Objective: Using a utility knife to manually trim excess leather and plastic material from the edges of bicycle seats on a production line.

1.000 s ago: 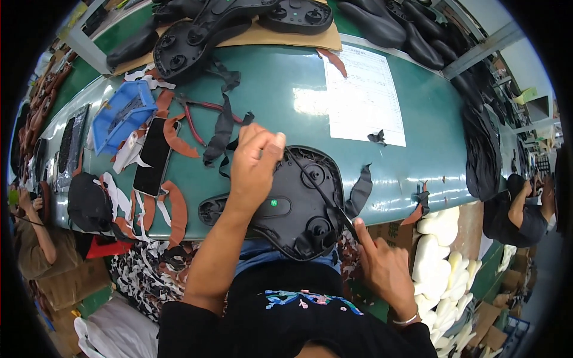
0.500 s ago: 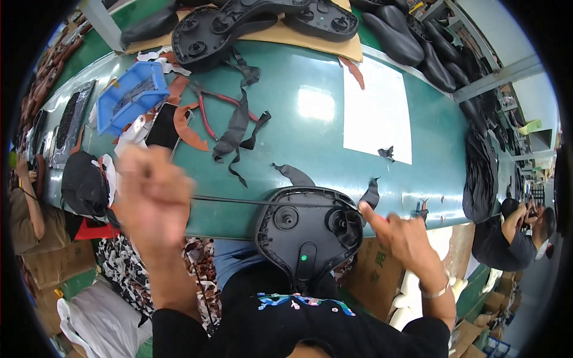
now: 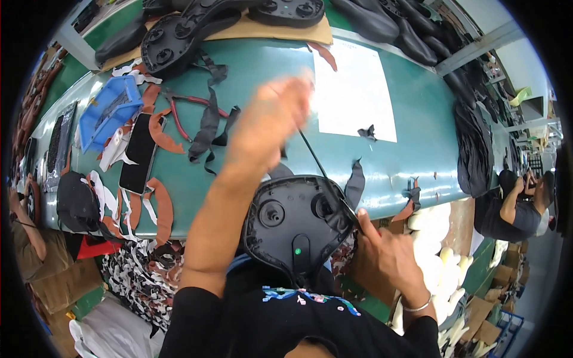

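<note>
A black bicycle saddle (image 3: 295,209) is held upside down at the table's front edge, its plastic underside up and its narrow end toward my body. My right hand (image 3: 388,253) grips its right edge, with a fingertip pressed on the rim. Over the table, my left hand (image 3: 277,122) is closed and smeared by motion. A thin black strip (image 3: 313,154) runs taut from it down to the saddle's right rim. Scraps of black material (image 3: 354,184) lie just beyond the saddle.
On the green table (image 3: 256,59) lie red-handled pliers (image 3: 175,118), a phone (image 3: 137,156), a blue bin (image 3: 89,125), a white sheet (image 3: 352,89) and brown offcuts (image 3: 161,209). More saddles (image 3: 164,48) rest on cardboard at the back. Other people sit at left and right.
My left hand has swung from the left to the far middle, turning the taut strip from sideways to pointing away. My right hand stays at the saddle's right rim. The view has shifted slightly.
</note>
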`<state>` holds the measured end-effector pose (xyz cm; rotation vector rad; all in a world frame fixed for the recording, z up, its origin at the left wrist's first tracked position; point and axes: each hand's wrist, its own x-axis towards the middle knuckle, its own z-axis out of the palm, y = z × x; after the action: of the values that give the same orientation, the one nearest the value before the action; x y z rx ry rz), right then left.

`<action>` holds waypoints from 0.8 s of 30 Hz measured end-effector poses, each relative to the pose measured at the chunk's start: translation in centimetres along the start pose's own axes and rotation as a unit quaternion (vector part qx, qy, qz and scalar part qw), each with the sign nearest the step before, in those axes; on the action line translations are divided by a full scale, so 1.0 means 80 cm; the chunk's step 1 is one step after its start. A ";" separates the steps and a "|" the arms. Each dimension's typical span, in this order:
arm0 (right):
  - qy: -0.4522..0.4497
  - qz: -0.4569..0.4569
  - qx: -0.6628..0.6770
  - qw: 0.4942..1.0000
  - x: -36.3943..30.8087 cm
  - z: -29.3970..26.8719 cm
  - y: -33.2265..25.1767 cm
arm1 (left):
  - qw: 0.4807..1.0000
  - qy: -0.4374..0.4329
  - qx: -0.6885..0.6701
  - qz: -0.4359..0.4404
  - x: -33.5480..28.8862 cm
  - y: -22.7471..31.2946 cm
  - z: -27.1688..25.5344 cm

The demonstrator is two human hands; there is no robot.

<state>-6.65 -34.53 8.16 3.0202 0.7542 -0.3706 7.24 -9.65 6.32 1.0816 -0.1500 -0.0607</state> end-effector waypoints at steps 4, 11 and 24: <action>0.027 0.106 0.143 0.984 -0.029 0.025 -0.043 | 0.943 0.201 0.006 0.267 -0.006 0.045 -0.010; 0.162 0.227 0.506 0.816 -0.013 0.077 -0.057 | 0.801 0.071 0.568 0.172 -0.039 0.009 -0.044; 0.409 0.149 0.567 0.700 0.329 0.023 0.229 | 0.965 0.236 0.010 0.119 0.153 0.058 -0.153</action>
<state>23.99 -38.66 -0.61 4.3689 -0.2351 1.0095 21.07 1.73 5.89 1.0632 0.1506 0.4130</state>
